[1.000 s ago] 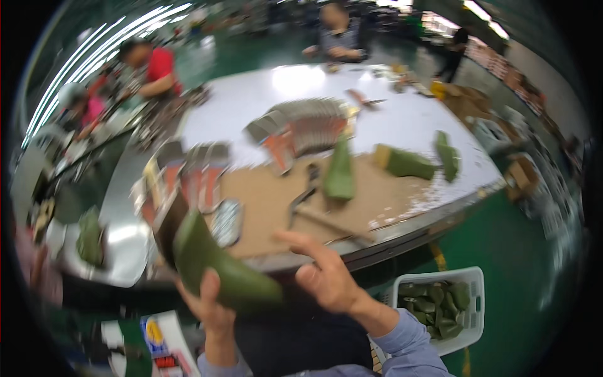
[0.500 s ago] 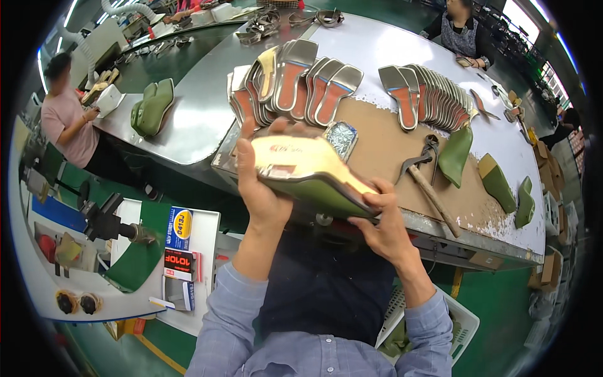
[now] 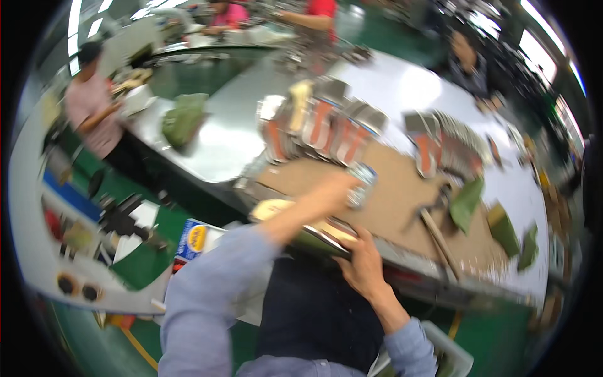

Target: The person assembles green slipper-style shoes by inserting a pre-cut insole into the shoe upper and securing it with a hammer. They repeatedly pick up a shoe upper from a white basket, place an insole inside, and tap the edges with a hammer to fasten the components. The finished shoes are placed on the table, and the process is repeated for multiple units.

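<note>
A green shoe last [image 3: 309, 241] with a pale yellow insole [image 3: 270, 209] on its sole lies crosswise in front of me. My right hand [image 3: 364, 261] is closed around its narrower right end. Above the last, my left forearm crosses over and hides its middle. My left hand [image 3: 341, 188] is at a small tray of shiny metal bits [image 3: 362, 190], on the near part of the brown board. Motion smears its fingers, so their grip does not show.
The brown board [image 3: 396, 201] carries two rows of metal-edged insoles [image 3: 326, 122], [image 3: 449, 144], pincers [image 3: 443, 200], a wooden-handled hammer [image 3: 441, 245] and a green last [image 3: 467, 204]. More lasts [image 3: 502, 229] stand at the right. Other people work around the table.
My left hand has let go of the last and reached forward right to the small tray. The last, in my right hand, has come lower. The whole view has shifted and blurred.
</note>
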A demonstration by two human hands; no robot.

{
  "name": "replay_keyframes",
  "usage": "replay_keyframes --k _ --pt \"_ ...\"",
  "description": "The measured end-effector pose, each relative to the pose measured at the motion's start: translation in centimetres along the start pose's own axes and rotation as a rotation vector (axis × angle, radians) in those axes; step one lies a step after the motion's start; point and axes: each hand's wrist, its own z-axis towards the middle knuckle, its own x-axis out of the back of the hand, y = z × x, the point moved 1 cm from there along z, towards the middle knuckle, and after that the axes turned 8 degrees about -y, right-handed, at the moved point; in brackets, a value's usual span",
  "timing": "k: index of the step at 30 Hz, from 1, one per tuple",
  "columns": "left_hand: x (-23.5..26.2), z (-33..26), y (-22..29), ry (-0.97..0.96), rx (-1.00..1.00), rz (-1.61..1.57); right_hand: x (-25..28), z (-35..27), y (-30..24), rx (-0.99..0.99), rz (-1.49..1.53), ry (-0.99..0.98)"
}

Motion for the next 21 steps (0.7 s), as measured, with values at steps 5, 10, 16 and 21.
replay_keyframes --k 5,10,16,21 --pt "-4.5 7.8 -5.2 0.126 -0.096 0.627 -1.2 0.9 -1.5 0.061 0.073 0.012" --pt "-2.0 5.8 -3.5 -0.064 0.019 0.242 -0.7 0.4 -1.1 0.065 0.063 0.057" --pt "-0.8 4.9 -2.3 0.006 -0.015 0.151 -0.8 0.2 -0.9 0.054 0.057 0.060" --pt "0.1 1.9 -0.7 0.149 -0.084 -0.147 -0.7 0.5 -1.0 0.064 0.054 0.044"
